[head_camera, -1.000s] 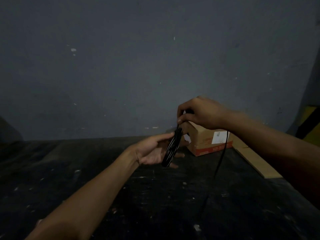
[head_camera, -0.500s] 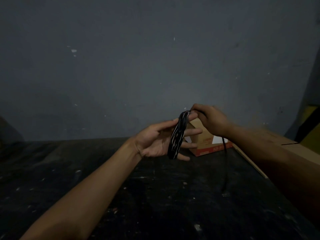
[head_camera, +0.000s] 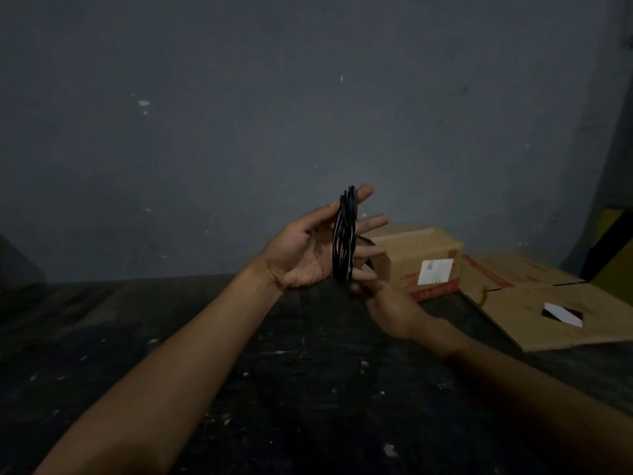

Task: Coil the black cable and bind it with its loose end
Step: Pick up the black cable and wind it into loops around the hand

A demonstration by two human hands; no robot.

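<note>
Behind a dark speckled table, we are facing a grey wall. Our left hand is holding its fingers spread inside the black cable coil, while our right hand is seemingly pinching the coil's bottom, its grip too dim to tell.

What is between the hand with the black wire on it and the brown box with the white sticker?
Nothing: in the head view, the left hand's fingertips overlap the closed brown cardboard box, which sits farther back.
</note>
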